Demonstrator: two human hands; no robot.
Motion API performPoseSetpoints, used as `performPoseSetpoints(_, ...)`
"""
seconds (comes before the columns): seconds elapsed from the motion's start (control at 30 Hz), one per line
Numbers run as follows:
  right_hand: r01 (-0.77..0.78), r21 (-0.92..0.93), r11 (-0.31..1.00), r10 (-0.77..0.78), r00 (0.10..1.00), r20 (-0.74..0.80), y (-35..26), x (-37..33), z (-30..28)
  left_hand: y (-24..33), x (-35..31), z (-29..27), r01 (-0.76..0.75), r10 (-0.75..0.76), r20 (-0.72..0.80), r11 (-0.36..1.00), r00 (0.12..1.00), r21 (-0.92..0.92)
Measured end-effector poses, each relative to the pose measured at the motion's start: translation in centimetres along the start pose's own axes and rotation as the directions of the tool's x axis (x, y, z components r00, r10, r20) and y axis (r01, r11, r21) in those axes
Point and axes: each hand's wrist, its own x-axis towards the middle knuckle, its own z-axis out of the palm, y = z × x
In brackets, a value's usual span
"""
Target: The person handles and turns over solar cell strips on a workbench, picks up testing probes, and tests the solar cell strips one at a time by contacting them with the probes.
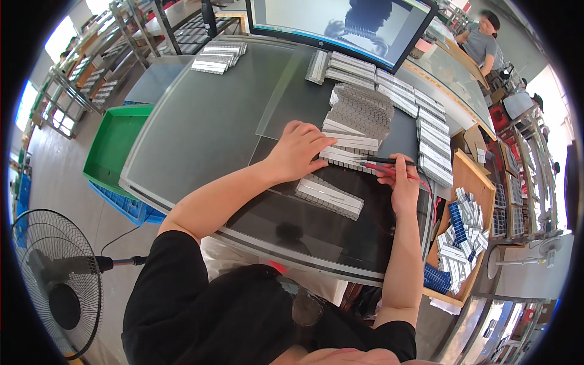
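Note:
My left hand (300, 150) is at the left end of a flat white-and-grey gridded strip (340, 157), its thumb and forefinger at either side of that end. In my right hand (399, 182) are two thin test probes, a black probe (380, 160) and a red probe (382, 167), held together with their tips at the strip. Just beyond lies a fanned pile of similar strips (362, 112). Nearer to me, a separate gridded piece (330, 196) lies on the dark glass tabletop (267, 222).
Stacked strips (434, 143) line the table's right side and back, below a monitor (347, 24). Another stack (218, 58) sits far left. A wooden box (488, 191) of loose strips stands right, a green tray (115, 143) and a fan (64, 292) left. A person (480, 42) works beyond.

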Motion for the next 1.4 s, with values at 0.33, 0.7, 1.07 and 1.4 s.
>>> performPoseSetpoints(0.33, -0.005, 0.124, 0.992, 0.005, 1.000, -0.003, 0.1, 0.0, -0.3, 0.1, -0.2, -0.2, 0.018, -0.018, -0.006, 1.000, 1.000, -0.007)
performPoseSetpoints(0.7, 0.014, 0.266, 0.964, 0.006, 0.997, -0.075, -0.1, 0.3, -1.2, 3.6, -3.8, -4.7, 0.067, -0.011, 0.296, 0.982, 0.955, -0.179)
performPoseSetpoints(1.07, -0.006, 0.193, 0.981, 0.026, 0.995, -0.101, 0.1, 0.2, -1.2, 0.7, 1.5, 0.7, 0.124, -0.122, -0.020, 0.983, 0.992, 0.133)
performPoseSetpoints(1.4, -0.005, 0.166, 0.986, 0.019, 0.996, -0.086, 0.0, 0.2, -1.1, 0.3, 0.5, 0.4, 0.050, -0.050, -0.001, 0.998, 0.999, 0.044)
